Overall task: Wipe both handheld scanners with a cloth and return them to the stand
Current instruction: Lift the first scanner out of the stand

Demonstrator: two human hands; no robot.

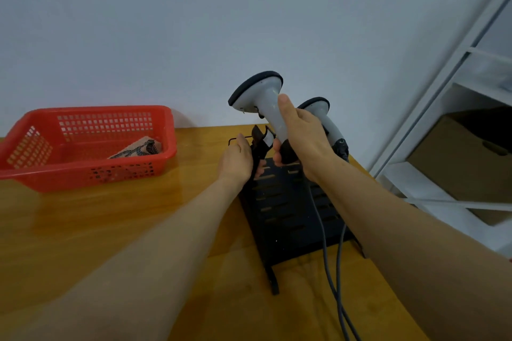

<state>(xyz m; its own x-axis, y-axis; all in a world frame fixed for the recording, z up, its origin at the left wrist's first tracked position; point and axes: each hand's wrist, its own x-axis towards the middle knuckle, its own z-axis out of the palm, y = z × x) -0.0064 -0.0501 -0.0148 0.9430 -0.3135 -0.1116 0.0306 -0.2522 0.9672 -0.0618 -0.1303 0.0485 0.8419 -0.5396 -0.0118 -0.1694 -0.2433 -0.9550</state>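
My right hand (300,135) grips the handle of a grey handheld scanner (263,97) with a black-rimmed head, held upright just above the black slotted stand (282,202). My left hand (239,158) holds the stand's left black holder clip (260,141). A second grey scanner (324,116) sits upright in the stand behind my right hand, partly hidden by it. A patterned cloth (138,148) lies in the red basket (33,147).
Two grey cables (332,279) run from the scanners down over the stand to the wooden table's (110,224) front edge. A white shelf (457,86) with a cardboard box (465,158) stands to the right. A plain wall is behind.
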